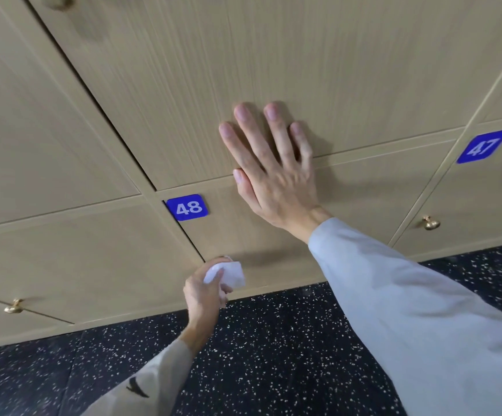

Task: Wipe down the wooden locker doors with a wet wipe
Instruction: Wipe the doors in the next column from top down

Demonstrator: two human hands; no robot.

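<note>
Right hand lies flat, fingers straight and slightly apart, across the seam above locker door 48. Left hand grips a crumpled white wet wipe, fingers curled round it, at that door's lower edge.

A changing room: numbered wooden locker doors above speckled dark flooring.

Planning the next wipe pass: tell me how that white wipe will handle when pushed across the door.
The white wipe looks soft and floppy: it sits crumpled in the left hand. Probably very light, since a loose grip holds it. It may bunch rather than slide flat.
</note>
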